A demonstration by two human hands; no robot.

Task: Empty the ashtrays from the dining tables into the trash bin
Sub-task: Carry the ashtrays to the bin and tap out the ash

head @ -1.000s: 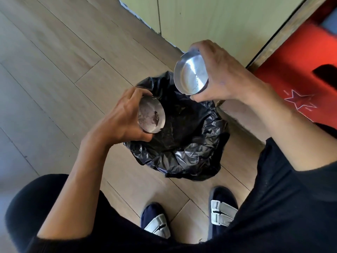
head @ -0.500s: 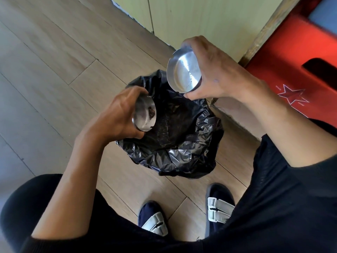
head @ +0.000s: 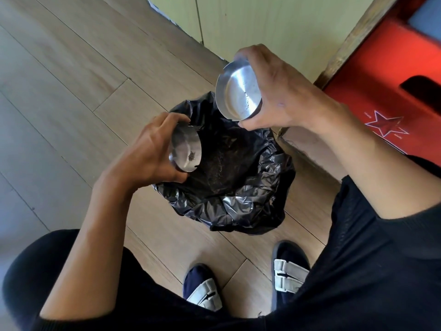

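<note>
A trash bin lined with a black bag [head: 241, 206] stands on the floor in front of my feet. My left hand [head: 148, 149] holds a round metal ashtray [head: 185, 149] tipped on edge over the bin's left rim; a small dark clump of ash clings to its inside. My right hand [head: 284, 91] holds a second metal ashtray [head: 238, 94], tilted toward me above the bin's far rim, with only faint ash specks inside. Dark ash and debris lie inside the bag.
The floor is light wood-look planks [head: 71, 96]. A pale green wall or cabinet [head: 262, 25] rises just behind the bin. A red crate with a star mark [head: 386, 96] sits at the right. My two slippered feet [head: 202, 292] stand close to the bin.
My left hand has tipped its ashtray further toward vertical over the bin, and the dark clump inside looks smaller. The right hand and its ashtray have kept their pose.
</note>
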